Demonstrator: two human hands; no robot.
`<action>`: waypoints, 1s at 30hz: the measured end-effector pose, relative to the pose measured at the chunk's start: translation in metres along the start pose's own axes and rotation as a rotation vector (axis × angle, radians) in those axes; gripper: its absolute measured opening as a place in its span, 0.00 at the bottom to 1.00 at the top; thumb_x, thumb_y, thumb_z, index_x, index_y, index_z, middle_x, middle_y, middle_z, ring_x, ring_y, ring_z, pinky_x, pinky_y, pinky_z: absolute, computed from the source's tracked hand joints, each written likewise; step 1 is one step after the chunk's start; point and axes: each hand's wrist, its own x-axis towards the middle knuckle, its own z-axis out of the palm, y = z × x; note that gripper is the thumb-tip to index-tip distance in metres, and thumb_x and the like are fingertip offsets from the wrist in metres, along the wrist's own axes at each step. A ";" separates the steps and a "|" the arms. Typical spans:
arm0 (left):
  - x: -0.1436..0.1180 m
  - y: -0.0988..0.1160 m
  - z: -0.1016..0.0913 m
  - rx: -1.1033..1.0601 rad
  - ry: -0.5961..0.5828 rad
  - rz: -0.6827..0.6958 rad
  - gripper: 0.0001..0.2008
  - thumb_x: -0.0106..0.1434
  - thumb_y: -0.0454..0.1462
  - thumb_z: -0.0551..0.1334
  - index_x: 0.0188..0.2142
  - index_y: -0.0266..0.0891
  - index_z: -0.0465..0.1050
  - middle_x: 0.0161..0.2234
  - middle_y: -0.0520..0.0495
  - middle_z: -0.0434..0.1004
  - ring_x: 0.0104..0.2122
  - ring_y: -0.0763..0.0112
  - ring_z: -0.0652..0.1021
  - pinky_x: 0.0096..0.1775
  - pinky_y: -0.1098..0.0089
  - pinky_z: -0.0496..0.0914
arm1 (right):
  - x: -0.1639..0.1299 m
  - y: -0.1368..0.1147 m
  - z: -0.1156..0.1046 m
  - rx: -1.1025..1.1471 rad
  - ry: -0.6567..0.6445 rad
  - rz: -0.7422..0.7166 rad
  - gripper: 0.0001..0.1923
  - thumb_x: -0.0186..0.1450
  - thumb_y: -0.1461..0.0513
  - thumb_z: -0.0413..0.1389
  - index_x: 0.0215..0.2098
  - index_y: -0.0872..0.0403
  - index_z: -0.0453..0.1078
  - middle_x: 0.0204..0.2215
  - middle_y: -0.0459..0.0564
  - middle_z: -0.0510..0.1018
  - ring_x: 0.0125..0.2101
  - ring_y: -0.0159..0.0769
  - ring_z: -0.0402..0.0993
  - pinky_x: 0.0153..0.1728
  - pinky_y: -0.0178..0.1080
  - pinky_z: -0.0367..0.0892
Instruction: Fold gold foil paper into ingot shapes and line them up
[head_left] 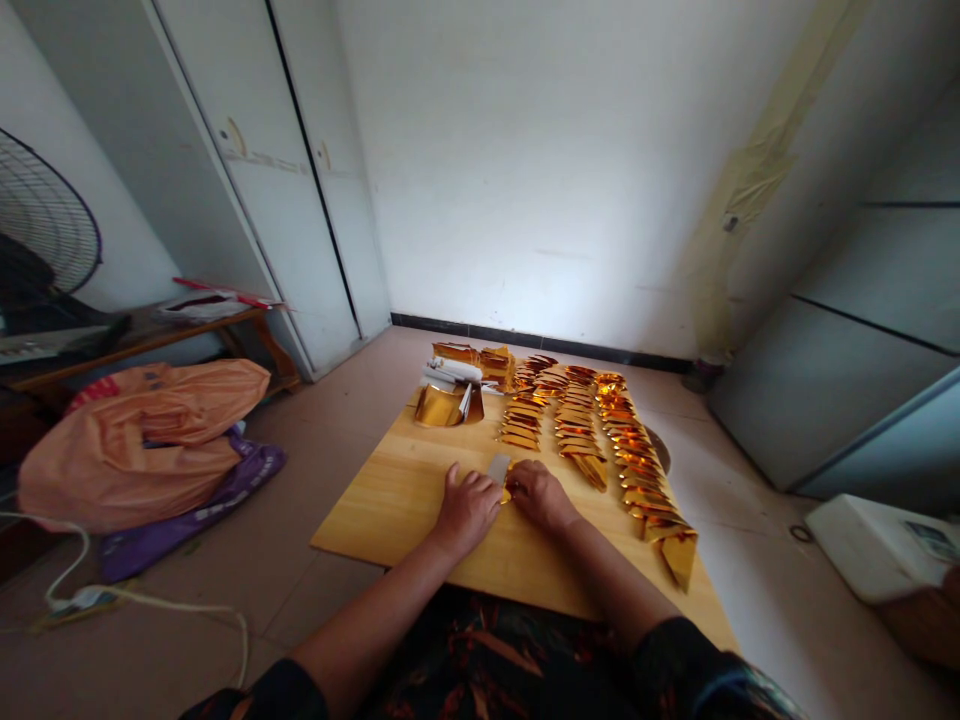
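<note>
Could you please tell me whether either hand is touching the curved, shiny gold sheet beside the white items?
No, the curved sheet lies beyond the left hand and right hand, with bare wooden tabletop between.

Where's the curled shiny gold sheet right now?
In the head view, the curled shiny gold sheet sits at the far left of the rectangular light-wood board, just left of the rows of folded gold foil pieces.
</note>
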 end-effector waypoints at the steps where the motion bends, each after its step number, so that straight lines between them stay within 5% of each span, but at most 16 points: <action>1: 0.000 -0.002 0.000 -0.003 0.000 0.006 0.06 0.63 0.34 0.57 0.34 0.43 0.73 0.34 0.50 0.77 0.40 0.65 0.72 0.55 0.47 0.51 | -0.003 -0.002 -0.002 -0.062 -0.001 -0.015 0.09 0.60 0.70 0.52 0.32 0.53 0.72 0.35 0.49 0.75 0.38 0.35 0.66 0.40 0.36 0.58; 8: 0.000 -0.034 0.005 -0.014 0.055 0.125 0.10 0.64 0.30 0.55 0.35 0.46 0.72 0.40 0.54 0.78 0.49 0.65 0.70 0.59 0.46 0.45 | -0.022 -0.019 -0.003 -0.107 0.004 -0.151 0.06 0.64 0.64 0.53 0.35 0.51 0.73 0.32 0.47 0.76 0.39 0.36 0.66 0.42 0.39 0.56; 14: 0.003 -0.043 0.005 0.022 0.074 0.224 0.10 0.63 0.29 0.55 0.35 0.41 0.74 0.47 0.48 0.75 0.52 0.62 0.68 0.57 0.50 0.54 | -0.021 -0.008 0.010 0.003 0.093 -0.207 0.07 0.64 0.65 0.52 0.37 0.53 0.72 0.40 0.52 0.76 0.38 0.34 0.70 0.40 0.36 0.62; 19: 0.007 -0.043 0.007 -0.035 0.013 0.269 0.10 0.63 0.29 0.54 0.32 0.37 0.74 0.34 0.45 0.75 0.40 0.65 0.72 0.43 0.64 0.67 | -0.022 0.004 0.012 -0.086 0.098 -0.236 0.07 0.66 0.62 0.53 0.33 0.52 0.73 0.35 0.49 0.77 0.37 0.35 0.69 0.39 0.37 0.60; 30: 0.008 -0.029 0.000 0.063 -0.032 0.157 0.04 0.59 0.36 0.61 0.28 0.38 0.71 0.30 0.48 0.74 0.33 0.67 0.73 0.38 0.67 0.66 | -0.016 -0.005 0.001 -0.410 -0.037 -0.319 0.11 0.69 0.62 0.50 0.31 0.54 0.71 0.29 0.48 0.74 0.32 0.34 0.64 0.34 0.37 0.53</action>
